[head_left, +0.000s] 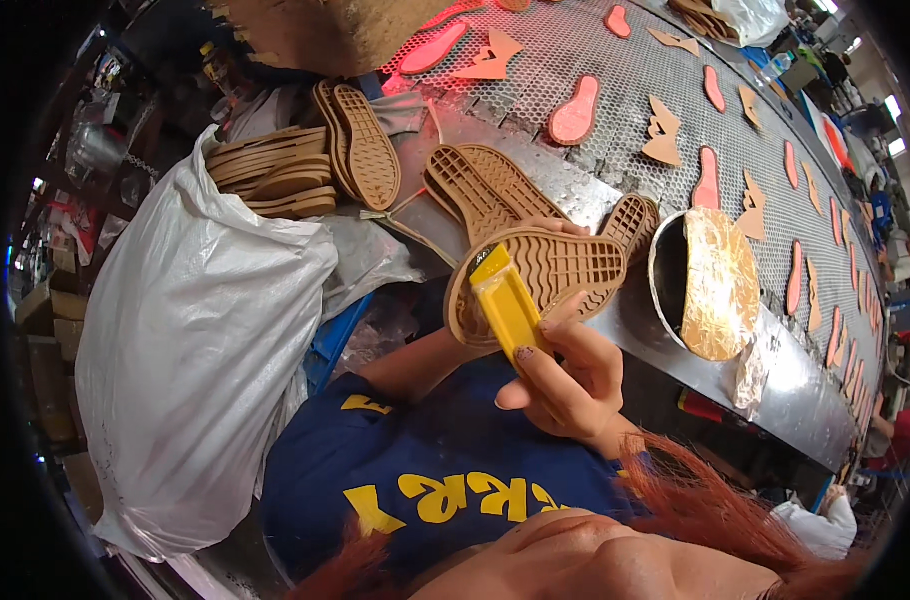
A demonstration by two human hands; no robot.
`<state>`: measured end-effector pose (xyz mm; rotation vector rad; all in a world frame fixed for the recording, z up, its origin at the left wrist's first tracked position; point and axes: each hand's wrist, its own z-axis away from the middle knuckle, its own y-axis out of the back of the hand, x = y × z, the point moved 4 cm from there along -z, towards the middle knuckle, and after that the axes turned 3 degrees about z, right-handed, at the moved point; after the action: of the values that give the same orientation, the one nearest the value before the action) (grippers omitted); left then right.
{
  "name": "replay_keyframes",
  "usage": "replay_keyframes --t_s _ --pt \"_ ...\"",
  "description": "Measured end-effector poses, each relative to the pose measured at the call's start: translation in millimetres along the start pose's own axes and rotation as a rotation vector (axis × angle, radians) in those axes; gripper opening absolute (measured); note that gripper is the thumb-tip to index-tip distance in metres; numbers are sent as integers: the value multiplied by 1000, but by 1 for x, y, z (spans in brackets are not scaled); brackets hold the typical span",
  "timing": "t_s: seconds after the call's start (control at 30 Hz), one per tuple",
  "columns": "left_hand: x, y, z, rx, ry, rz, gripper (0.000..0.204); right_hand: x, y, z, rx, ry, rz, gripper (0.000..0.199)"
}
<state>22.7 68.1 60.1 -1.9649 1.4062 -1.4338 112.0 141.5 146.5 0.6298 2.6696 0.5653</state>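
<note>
My left hand (558, 224) is wrapped round a tan shoe sole (587, 262) from beneath, its fingers showing at the far edge and the rest hidden. The sole's wavy and gridded tread faces up. In my right hand (573, 378) is a flat yellow tool (510, 305) with a dark tip, pinched between thumb and fingers. It lies across the near left part of the sole; whether the tip touches the tread I cannot tell. Just beyond, more tan soles (480, 190) rest on the metal table edge, and another sole (632, 222) lies to the right.
A large white sack (205, 370) stands at my left, with stacked soles (270, 170) at its mouth. A mesh conveyor (615, 75) carries pink sole-shaped pieces (575, 112) and tan cut pieces (663, 132). A round foil-covered container (720, 285) sits at the metal edge to the right.
</note>
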Motion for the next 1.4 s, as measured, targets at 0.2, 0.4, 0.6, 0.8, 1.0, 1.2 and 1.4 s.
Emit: replay_keyframes --t_s 0.2,0.4,0.6,0.8,1.0,1.2,1.4 --pt "-29 15 9 -43 289 496 43 1 -1 3 16 -34 9 40" --pt "-47 23 18 -64 281 672 39 5 2 3 -2 -24 -21 39" --pt "-43 19 19 6 352 731 42 11 1 4 23 -72 -103 39" --pt "-41 16 18 214 733 1417 47 18 6 -2 25 -185 -214 34" --pt "-46 26 19 -57 417 795 53 15 4 0 52 -113 -157 37" --pt "-33 17 15 19 556 1056 42 15 6 -8 9 -136 -148 40" --pt "-18 14 17 7 505 178 49 17 8 -14 -48 -145 -172 38"
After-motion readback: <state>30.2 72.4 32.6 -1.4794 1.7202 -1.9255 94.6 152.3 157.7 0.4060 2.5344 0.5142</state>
